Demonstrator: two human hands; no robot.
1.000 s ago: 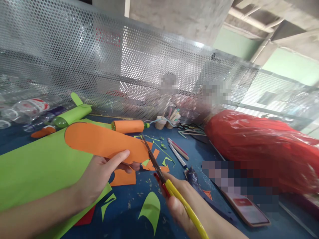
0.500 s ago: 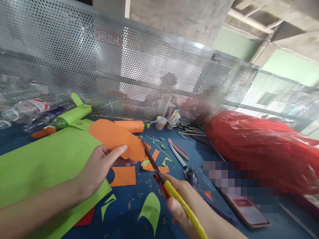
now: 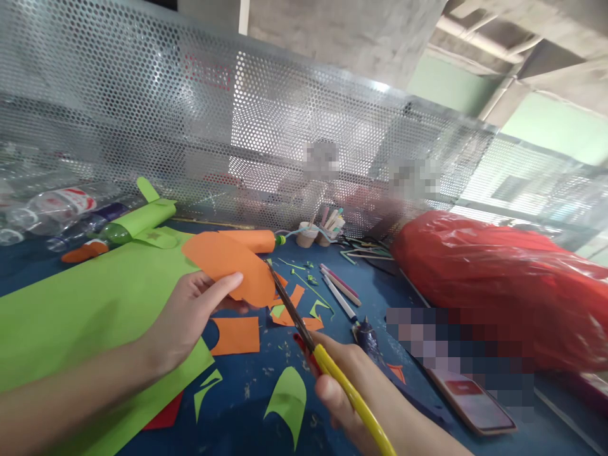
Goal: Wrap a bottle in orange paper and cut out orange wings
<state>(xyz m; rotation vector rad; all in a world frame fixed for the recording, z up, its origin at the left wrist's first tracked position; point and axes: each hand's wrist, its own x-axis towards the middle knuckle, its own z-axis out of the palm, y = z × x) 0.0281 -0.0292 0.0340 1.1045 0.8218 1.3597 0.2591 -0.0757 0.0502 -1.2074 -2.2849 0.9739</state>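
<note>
My left hand (image 3: 190, 313) pinches a rounded orange paper piece (image 3: 232, 263) between thumb and fingers, above the table. In my right hand (image 3: 349, 373) are scissors (image 3: 327, 364) with yellow and red handles. Their blades point up and left and lie at the right edge of the orange paper; I cannot tell whether they are cutting into it. Below the hands lie an orange rectangle (image 3: 236, 335) with a curved notch, a green cut-out (image 3: 289, 402) and thin green scraps (image 3: 206, 391). A large green sheet (image 3: 95, 304) lies under my left forearm.
Behind stand a bottle wrapped in orange paper (image 3: 251, 240), one wrapped in green paper (image 3: 147, 218) and cups of pens (image 3: 327, 228). Pens (image 3: 338, 294), a glue gun (image 3: 368, 339), a phone (image 3: 475, 405) and a red plastic bag (image 3: 494, 278) are at right. Clear bottles (image 3: 57, 206) lie left.
The left end of the orange paper has shifted right and looks turned or bent in my left hand. Both hands and the scissors stay almost in place.
</note>
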